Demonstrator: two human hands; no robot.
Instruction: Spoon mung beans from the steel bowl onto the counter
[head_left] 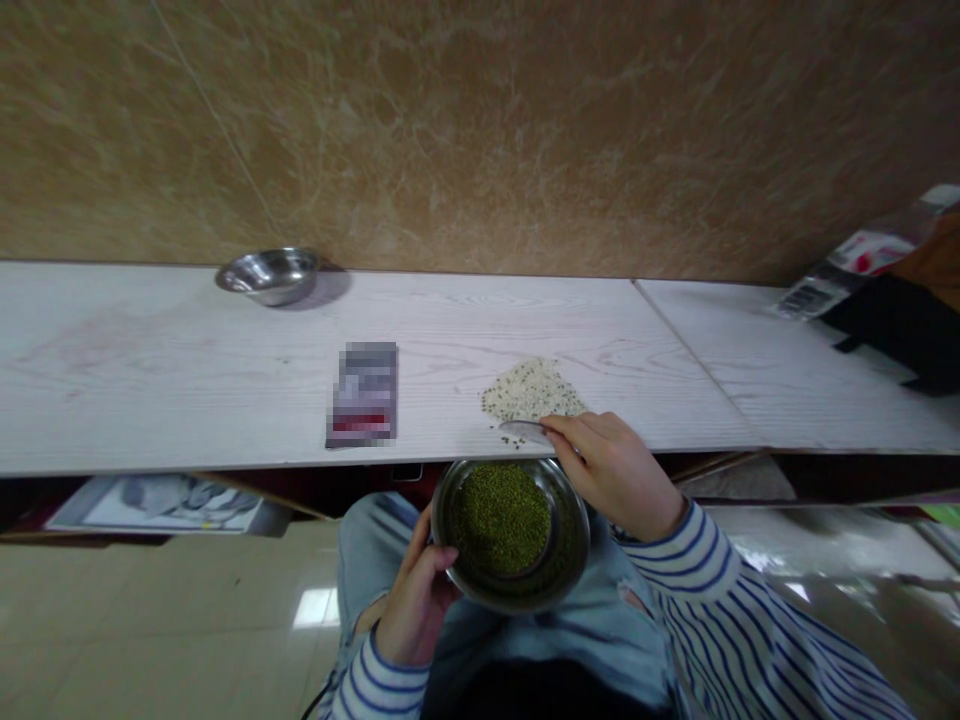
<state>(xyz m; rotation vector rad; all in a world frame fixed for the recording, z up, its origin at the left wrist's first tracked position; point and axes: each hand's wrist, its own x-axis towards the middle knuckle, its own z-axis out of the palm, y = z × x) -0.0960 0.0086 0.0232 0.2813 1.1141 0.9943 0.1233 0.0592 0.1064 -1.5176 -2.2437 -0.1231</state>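
Note:
My left hand [426, 598] grips the left rim of a metal bowl [574, 550], thumb over the edge. Small green beans [504, 518], like mung beans, fill much of its bottom. The bowl is over my lap, just below the table's front edge. A metal spoon [523, 430] is pinched in my right hand [619, 475]. Its tip is at the near side of a pile of white grains mixed with green beans [531, 390] on the tabletop. A few loose beans lie between the pile and the edge. The spoon's handle is hidden by my fingers.
A second metal bowl [270, 275] stands at the back left by the wall. Left of the pile lies a flat, pixelated rectangular item [365, 393]. At the far right are a plastic bottle [862, 255] and a black item [900, 325]. Open shelf space runs beneath the white table [150, 380].

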